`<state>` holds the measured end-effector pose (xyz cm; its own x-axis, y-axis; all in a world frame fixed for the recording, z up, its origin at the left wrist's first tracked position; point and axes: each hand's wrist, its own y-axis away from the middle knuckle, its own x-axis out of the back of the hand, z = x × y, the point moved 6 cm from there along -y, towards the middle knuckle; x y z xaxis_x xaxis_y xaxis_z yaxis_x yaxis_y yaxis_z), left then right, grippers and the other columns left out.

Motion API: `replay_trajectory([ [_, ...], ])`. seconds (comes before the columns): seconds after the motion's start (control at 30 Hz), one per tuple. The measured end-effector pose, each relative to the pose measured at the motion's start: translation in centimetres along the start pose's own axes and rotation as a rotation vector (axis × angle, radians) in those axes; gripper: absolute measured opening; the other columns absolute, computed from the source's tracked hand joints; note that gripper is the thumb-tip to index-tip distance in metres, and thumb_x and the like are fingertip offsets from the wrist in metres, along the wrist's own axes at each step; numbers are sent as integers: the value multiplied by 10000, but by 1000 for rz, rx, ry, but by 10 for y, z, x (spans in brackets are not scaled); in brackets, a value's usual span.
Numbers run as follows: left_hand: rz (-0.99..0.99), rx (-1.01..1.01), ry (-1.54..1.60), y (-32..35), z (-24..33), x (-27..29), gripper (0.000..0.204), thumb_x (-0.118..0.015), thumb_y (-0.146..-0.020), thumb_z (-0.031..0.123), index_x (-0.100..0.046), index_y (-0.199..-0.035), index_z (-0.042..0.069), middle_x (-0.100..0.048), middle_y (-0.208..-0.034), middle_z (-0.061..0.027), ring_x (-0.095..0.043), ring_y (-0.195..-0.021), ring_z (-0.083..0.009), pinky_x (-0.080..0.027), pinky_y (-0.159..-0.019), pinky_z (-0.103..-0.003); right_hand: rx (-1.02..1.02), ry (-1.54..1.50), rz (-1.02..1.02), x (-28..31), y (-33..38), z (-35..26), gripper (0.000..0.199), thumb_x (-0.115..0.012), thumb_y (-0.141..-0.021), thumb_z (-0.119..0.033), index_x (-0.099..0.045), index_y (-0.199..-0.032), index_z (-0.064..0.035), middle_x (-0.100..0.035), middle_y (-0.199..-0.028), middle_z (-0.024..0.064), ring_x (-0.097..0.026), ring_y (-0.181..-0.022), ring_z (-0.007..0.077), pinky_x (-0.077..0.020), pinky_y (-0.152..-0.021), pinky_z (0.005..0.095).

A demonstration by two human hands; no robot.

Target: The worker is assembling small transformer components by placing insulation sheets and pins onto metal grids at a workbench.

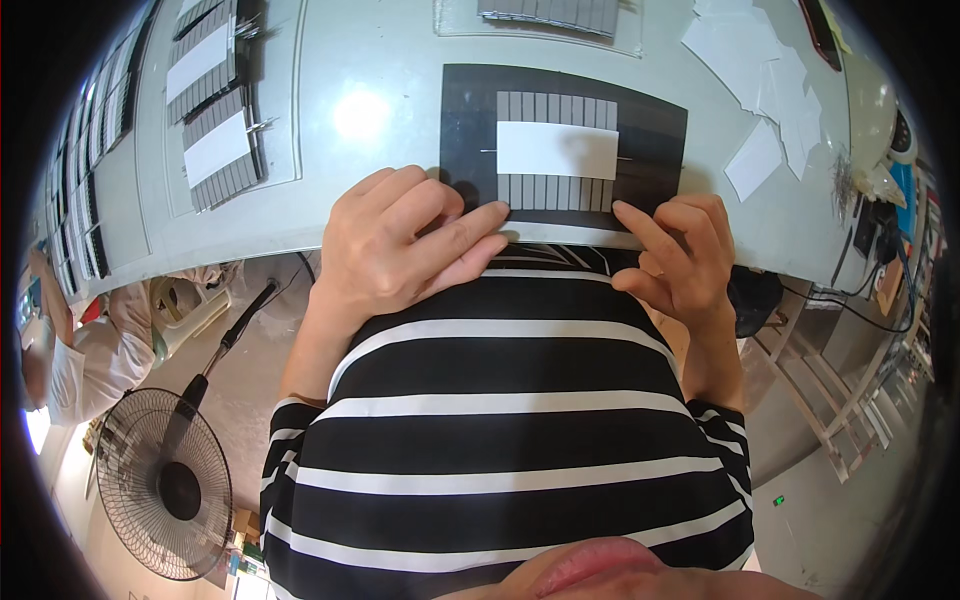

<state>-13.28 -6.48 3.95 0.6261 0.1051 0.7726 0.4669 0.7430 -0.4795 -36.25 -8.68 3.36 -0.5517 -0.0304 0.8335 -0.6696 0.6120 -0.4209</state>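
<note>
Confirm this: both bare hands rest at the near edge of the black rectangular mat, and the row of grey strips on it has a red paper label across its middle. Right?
Not quite. The head view shows the paper label across the row of grey strips is white, not red. Both the left hand and right hand do rest at the near edge of the black rectangular mat.

A row of narrow grey strips [556, 150], banded across the middle by a white paper label [557, 150], lay flat and centred on the dark mat [465, 120], thin wires protruding sideways.
</note>
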Motion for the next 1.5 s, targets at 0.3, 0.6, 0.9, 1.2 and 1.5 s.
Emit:
replay_trajectory([
  [0.3,5,6,-16,0,-1,1,214,-827,-716,244,-775,-889,128,-475,-684,21,-480,-575,-129,-399,-488,-265,83,45,12,-4,-3,-4,544,-612,-874,-567,-756,-1022,-64,-506,-816,42,-508,-745,216,-424,-638,338],
  [0.6,4,7,-13,0,1,0,221,-830,-714,239,-775,-893,120,-477,-681,17,-479,-569,-129,-394,-476,-264,49,7,-4,-3,-1,-3,546,-692,-799,-557,-735,-1073,-87,-516,-870,32,-521,-803,218,-430,-694,345],
  [0.9,54,52,-30,-1,-2,2,274,-832,-713,204,-753,-934,62,-505,-674,-4,-499,-567,-144,-401,-470,-268,-125,66,-38,-6,-6,8,615,-653,-838,-597,-691,-1150,-68,-506,-979,57,-476,-892,237,-390,-803,388],
  [1.2,38,54,-18,0,-4,1,263,-824,-723,200,-748,-926,52,-504,-677,-13,-506,-572,-149,-402,-471,-272,-102,85,-37,-6,-6,6,607,-642,-850,-597,-683,-1165,-80,-503,-970,52,-472,-884,235,-387,-794,386],
  [1.5,27,64,-13,-1,-3,1,261,-819,-726,203,-747,-927,53,-499,-684,-18,-507,-577,-152,-403,-472,-276,-97,107,-50,-8,-6,6,589,-622,-864,-603,-684,-1169,-103,-490,-962,49,-464,-874,234,-377,-776,382],
])
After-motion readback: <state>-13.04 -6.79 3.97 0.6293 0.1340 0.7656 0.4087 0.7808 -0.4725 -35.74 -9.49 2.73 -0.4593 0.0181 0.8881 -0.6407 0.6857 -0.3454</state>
